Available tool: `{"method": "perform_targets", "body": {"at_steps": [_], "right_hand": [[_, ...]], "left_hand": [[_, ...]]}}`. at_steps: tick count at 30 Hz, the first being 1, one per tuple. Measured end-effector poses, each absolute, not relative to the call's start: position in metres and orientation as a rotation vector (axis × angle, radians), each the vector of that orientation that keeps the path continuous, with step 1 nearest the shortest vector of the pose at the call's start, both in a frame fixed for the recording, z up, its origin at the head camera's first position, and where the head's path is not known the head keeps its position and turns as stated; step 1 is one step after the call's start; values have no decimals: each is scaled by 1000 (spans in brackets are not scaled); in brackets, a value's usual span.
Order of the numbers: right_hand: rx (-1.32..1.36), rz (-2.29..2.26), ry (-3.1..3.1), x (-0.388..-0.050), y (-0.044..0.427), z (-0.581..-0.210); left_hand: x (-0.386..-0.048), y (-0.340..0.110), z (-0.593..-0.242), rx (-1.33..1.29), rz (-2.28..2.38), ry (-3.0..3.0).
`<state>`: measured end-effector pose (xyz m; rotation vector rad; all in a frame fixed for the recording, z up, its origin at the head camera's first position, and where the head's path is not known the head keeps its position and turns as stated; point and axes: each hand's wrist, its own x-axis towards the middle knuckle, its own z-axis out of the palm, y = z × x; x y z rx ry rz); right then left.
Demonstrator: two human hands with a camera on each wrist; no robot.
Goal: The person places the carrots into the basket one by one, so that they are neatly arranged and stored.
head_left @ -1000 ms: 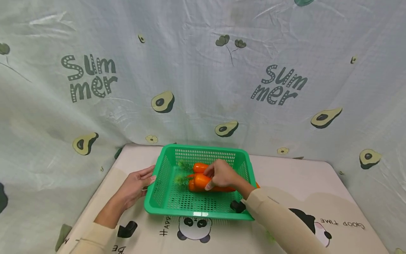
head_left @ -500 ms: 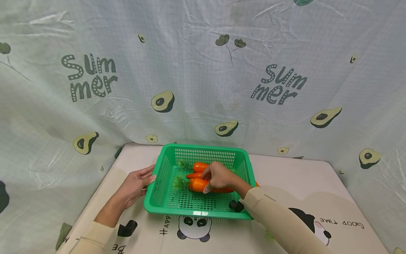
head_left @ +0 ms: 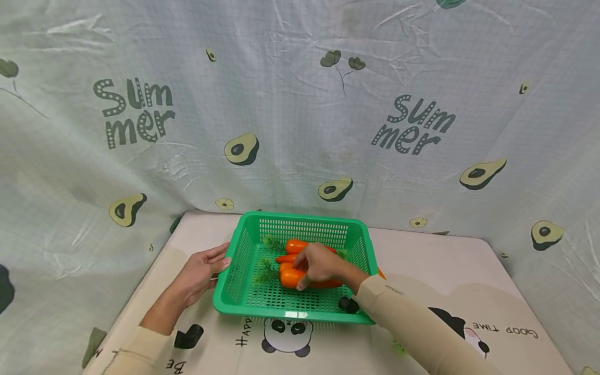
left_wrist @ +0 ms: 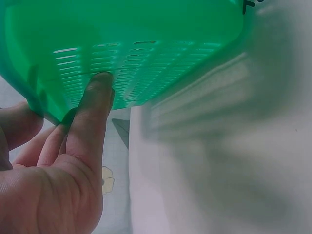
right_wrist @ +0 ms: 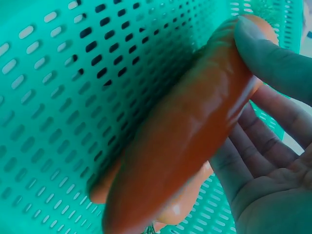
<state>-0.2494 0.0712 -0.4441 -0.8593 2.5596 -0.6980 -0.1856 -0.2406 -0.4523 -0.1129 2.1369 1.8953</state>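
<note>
In the head view my right hand (head_left: 320,263) reaches into a green slotted plastic basket (head_left: 295,314). It pinches a thick orange carrot (head_left: 290,277), thumb on one side and fingers on the other, as the right wrist view shows. Other carrots lie in the basket: one at the back (head_left: 295,246) and a slimmer one (head_left: 285,259) between, both partly hidden by the hand. Feathery green tops (head_left: 266,272) stick out to the left. My left hand (head_left: 199,273) touches the basket's left side from outside; in the left wrist view a straight finger (left_wrist: 92,112) lies against the slotted wall.
An orange tip (head_left: 382,273) shows just outside the basket's right side, and some green leaves (head_left: 398,347) peek out below the right sleeve. The basket stands on a pale printed tabletop (head_left: 436,260). An avocado-print sheet (head_left: 290,104) hangs behind.
The right hand has brought the carrot down and slightly toward me in the basket, uncovering more of the slimmer carrot behind. The left hand and the basket stay in place.
</note>
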Motion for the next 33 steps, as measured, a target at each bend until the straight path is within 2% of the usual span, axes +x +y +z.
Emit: {"method": "perform_targets", "body": {"at_steps": [14, 33], "right_hand": [[-1018, -511, 2579, -246, 66, -447], [-1058, -391, 2595, -244, 62, -448]], "left_hand": [[-184, -239, -451, -122, 1906, 2124], [-184, -240, -453, -108, 1907, 2132]]}}
